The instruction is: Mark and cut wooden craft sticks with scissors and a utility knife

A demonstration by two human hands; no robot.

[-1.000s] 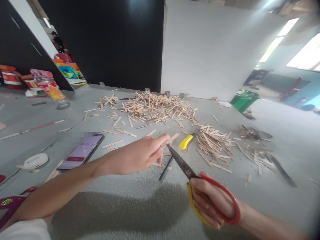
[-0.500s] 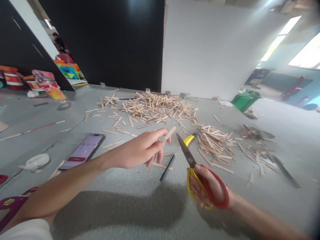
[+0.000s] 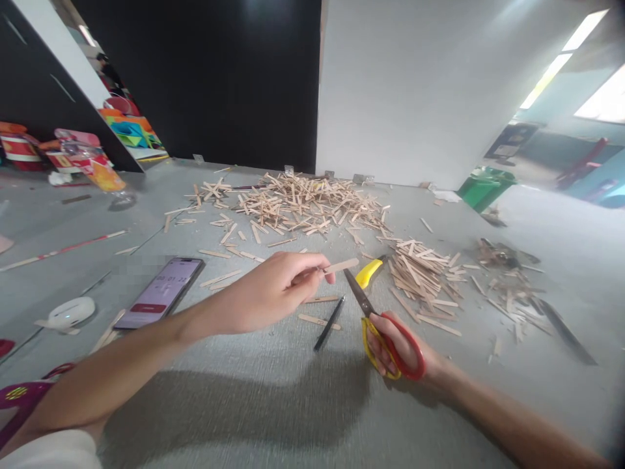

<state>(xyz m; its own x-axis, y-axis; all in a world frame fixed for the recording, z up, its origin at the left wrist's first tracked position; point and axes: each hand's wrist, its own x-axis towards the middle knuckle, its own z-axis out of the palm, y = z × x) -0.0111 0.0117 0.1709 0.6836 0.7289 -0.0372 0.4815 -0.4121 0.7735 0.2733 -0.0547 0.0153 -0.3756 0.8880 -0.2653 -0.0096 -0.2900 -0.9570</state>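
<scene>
While I watch through the head camera, the left hand (image 3: 266,296) pinches one end of a flat wooden stick (image 3: 342,265) between thumb and fingertips and holds it nearly level above the grey floor (image 3: 273,404). The right hand (image 3: 405,348) is closed through the red and yellow handles of the scissors (image 3: 375,319). The blades point up at the stick's free end, and I cannot tell whether they touch it. A black pen (image 3: 329,323) lies between the hands. A yellow knife (image 3: 368,272) lies just beyond the scissors. A phone (image 3: 161,293) lies left of the left hand, and a pile of sticks (image 3: 303,205) lies beyond both hands.
</scene>
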